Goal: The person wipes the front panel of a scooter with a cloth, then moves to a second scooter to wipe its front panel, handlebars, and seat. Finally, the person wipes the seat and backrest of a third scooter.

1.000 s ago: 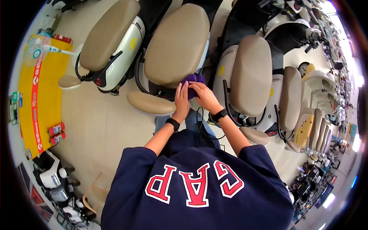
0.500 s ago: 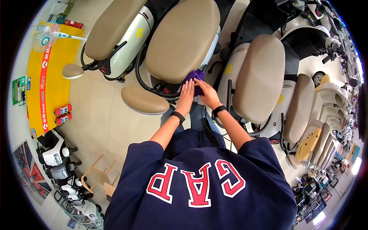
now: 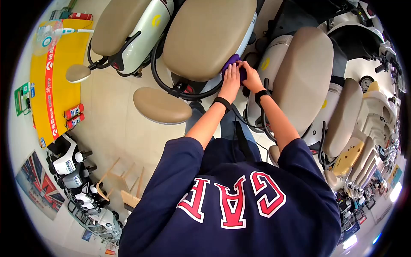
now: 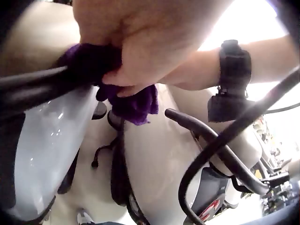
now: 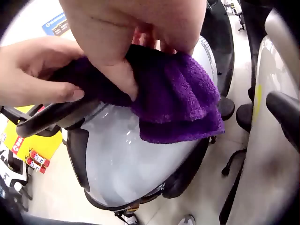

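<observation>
A purple towel-like cloth [image 5: 180, 93] is bunched over the black grab rail [image 5: 44, 119] at the rear of a scooter with a beige seat [image 3: 205, 38]. My right hand [image 3: 252, 80] pinches the cloth, its thumb pressed down on the folds in the right wrist view. On the other side, my left hand [image 3: 231, 83] grips the cloth around the rail; its thumb [image 5: 68, 91] lies in front. A loose flap hangs past the right hand, over the pale, glossy side panel [image 5: 131, 159]. The cloth covers the rail between the hands.
Another scooter seat [image 3: 304, 77] stands close on the right, its own black rail [image 4: 187, 119] near the hands. A beige backrest pad [image 3: 160, 105] juts out at the left. Farther left are a fan [image 3: 47, 40] and red extinguishers [image 3: 75, 115]. A black cable [image 3: 252, 125] hangs below the hands.
Both hands and the purple cloth have shifted right along the scooter's rear, toward the seat's right side. The head view has moved too, with more of the left wall and wooden chair showing.
</observation>
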Available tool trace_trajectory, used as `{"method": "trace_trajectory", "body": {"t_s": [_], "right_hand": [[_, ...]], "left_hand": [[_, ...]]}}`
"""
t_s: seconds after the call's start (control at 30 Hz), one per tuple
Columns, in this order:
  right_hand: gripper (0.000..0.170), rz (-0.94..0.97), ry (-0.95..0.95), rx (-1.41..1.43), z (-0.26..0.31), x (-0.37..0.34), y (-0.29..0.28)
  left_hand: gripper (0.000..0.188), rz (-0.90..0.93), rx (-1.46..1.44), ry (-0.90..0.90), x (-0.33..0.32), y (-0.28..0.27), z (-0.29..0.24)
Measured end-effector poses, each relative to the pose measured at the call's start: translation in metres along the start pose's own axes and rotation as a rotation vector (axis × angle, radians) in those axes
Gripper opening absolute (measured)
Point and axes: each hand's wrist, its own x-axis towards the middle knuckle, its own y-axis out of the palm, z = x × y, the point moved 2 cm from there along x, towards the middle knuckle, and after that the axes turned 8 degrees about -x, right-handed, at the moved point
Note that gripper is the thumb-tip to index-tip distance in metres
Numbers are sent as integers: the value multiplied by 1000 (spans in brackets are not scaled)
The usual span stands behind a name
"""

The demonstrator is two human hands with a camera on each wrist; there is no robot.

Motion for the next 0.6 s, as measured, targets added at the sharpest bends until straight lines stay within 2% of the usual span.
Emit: {"method": "trace_trajectory", "body": {"t_s": [0.13,0.17,0.23,0.27,0.3,0.47,0.5,0.6], "right_hand": [[62,-53,-123,-150,22,-5,1],[70,-20,-119,-211,27,-8,5],[77,-135,-213,-390,41,-22,20],[82,-75,-183,-360,36,-20,26],[87,-45,-188,-505,59,-37,37],[90,170,-271,-529,97,-59,82],[93,199,-288,-545,107,-58,88],[94,256,-334,-586,126,-51,115]], "left_hand": [[59,-80,-184,28,-17,-13,13],[58,-98,-189,27,-25,-17,16],[63,-96,-331,28,-42,-27,26],[63,-125,-308,24,-45,-32,28],[64,-134,-365,26,-66,-36,35],[68,-197,-326,81,-134,-58,62],[62,-112,-217,56,-146,-65,70],[59,-111,-293,6,-171,-75,97]]}}
